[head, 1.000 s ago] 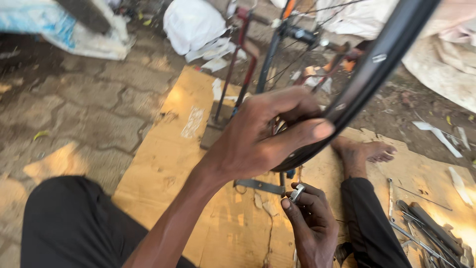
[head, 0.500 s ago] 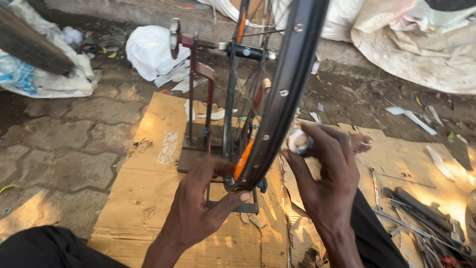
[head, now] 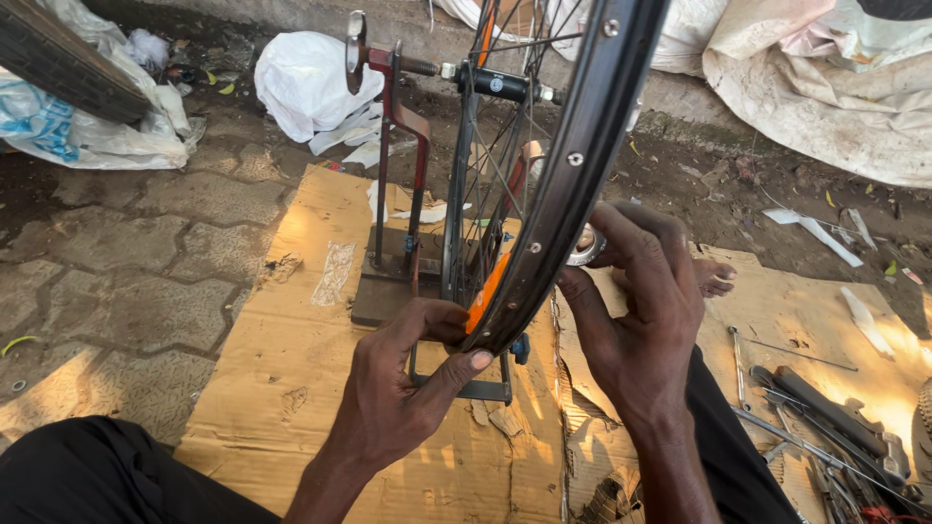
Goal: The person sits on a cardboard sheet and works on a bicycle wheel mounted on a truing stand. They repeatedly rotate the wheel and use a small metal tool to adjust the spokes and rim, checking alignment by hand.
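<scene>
White plastic bag (head: 309,82) is lying crumpled on the ground at top centre-left, behind the stand. Pale blue-and-white printed sack (head: 68,121) is sitting at far left under a dark tyre (head: 58,63). Big dirty white tarp sacks (head: 825,78) are bunching along top right. Flattened brown cardboard (head: 291,369) is covering the paving in the middle, with a clear plastic wrapper (head: 333,275) lying on it left of the stand. Small round light sticker is showing on the black hub (head: 495,84).

Black bicycle wheel rim (head: 573,184) is standing upright in a red-brown truing stand (head: 398,194), spokes running to the hub, orange rim strip (head: 485,291) showing on the inner side near the bottom.

Left hand (head: 408,388) is gripping the lowest part of the rim from below, fingers curling on the inner side at the orange strip, thumb pressing across the outer edge. Right hand (head: 641,301) is sitting just right of the rim, touching it, fingers bunching together and pinching a small round silver tool (head: 585,245) against the rim side. Exact tool type is hard to tell.

Bare foot (head: 714,277) is resting on cardboard behind the right hand. Loose metal hand tools (head: 825,417) are lying at lower right on cardboard.
</scene>
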